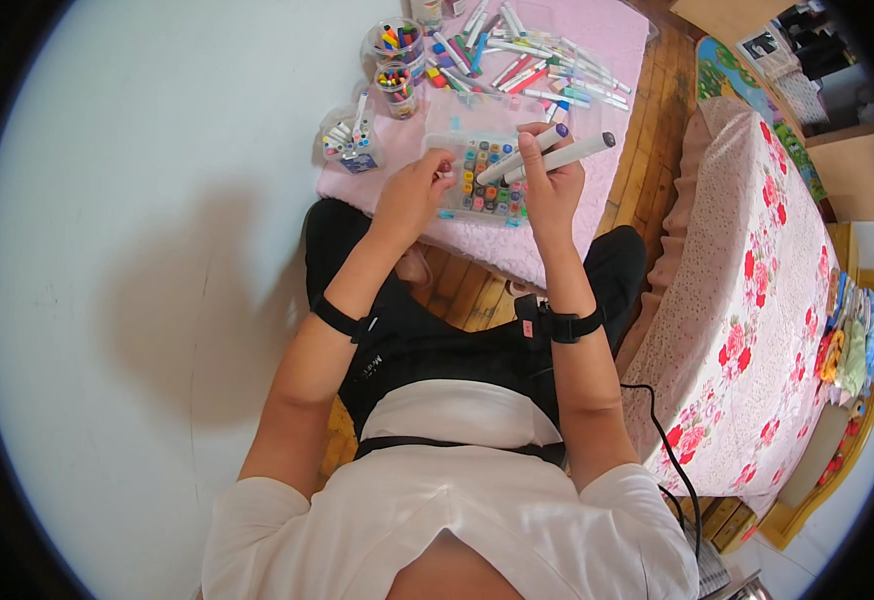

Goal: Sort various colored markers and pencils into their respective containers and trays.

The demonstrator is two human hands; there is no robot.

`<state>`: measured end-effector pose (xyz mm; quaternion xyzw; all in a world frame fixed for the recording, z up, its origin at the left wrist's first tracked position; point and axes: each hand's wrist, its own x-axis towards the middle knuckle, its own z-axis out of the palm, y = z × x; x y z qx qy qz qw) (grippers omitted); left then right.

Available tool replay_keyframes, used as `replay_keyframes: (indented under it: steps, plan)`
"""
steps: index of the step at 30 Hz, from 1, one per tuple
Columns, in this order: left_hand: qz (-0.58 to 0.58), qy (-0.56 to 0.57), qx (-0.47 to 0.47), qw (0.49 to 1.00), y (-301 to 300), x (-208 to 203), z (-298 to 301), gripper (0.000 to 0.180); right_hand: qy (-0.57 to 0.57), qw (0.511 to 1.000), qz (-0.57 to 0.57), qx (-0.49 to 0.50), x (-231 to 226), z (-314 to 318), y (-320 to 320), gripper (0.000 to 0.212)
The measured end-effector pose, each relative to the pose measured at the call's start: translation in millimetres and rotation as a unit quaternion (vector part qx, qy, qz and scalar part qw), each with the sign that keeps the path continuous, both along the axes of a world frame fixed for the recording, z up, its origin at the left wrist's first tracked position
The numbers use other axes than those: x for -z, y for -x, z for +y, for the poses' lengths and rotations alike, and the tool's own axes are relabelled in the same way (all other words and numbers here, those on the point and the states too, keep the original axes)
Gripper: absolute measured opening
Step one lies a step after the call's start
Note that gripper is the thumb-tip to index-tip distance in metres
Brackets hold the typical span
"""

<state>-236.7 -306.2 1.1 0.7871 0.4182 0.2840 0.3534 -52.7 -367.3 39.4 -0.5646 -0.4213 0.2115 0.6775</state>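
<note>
Marker pens [575, 153], clear plastic case [446, 204]
Two white, slanted, in right hand [555, 190]; one dark-red-ended, in left hand [414, 190]; case open on table [402, 140], pens in rows.

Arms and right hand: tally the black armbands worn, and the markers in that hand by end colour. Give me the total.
Black armbands: 2
Purple-ended marker in the right hand: 1
Dark-ended marker in the same hand: 1
Total: 4
</note>
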Motion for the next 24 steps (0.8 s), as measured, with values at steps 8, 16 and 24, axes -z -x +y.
replay_keyframes:
  steps: [8, 16, 24]
  plan:
    - [-0.03, -0.101, -0.061, 0.993, 3.7, 4.0, 18.2, 0.024, 0.013, 1.0, 0.013, 0.003, -1.9, -0.8, -1.9, 0.017]
    - [-0.037, -0.093, -0.004, 0.995, -12.1, 6.5, 34.0, 0.022, 0.03, 1.0, 0.003, -0.002, -1.5, 1.7, 2.1, 0.018]
    - [0.004, -0.204, 0.016, 0.979, -16.1, 18.6, 43.1, 0.019, 0.026, 0.999, -0.03, -0.011, -0.1, 10.3, 7.4, 0.017]
